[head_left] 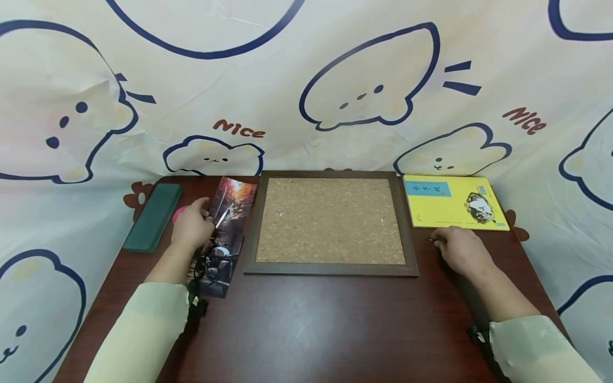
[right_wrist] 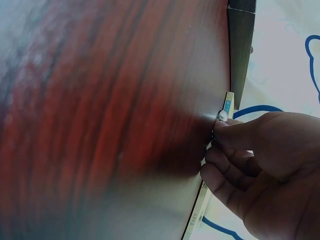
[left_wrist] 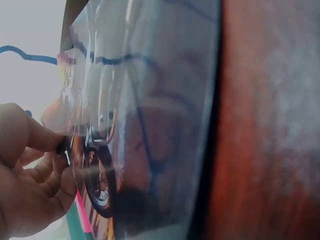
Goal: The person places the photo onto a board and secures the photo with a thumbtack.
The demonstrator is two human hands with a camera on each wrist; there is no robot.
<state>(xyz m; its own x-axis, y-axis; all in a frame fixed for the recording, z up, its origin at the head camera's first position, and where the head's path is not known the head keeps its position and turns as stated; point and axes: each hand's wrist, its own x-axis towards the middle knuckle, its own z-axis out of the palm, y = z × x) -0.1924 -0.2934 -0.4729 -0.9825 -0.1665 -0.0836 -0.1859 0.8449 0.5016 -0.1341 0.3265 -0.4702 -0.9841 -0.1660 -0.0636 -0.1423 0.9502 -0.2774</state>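
Note:
In the head view my left hand [head_left: 192, 226] is at the left edge of a glossy motorcycle picture [head_left: 231, 234]. The left wrist view has thumb and fingers pinching that edge, where a wheel is printed on the sheet [left_wrist: 165, 125]. My right hand [head_left: 462, 250] is low over the table, just in front of a yellow book [head_left: 455, 205]. Between its thumb and fingers it pinches a small shiny silvery ball-like piece [right_wrist: 222, 115]; the fingers hide the rest of it. A brown-framed cork board [head_left: 330, 223] lies between the hands.
A dark green box [head_left: 153, 218] lies at the table's left edge. Something pink [head_left: 179, 213] shows partly behind my left hand. The dark red wooden table [head_left: 306, 324] ends at a printed cloth backdrop [head_left: 287, 90].

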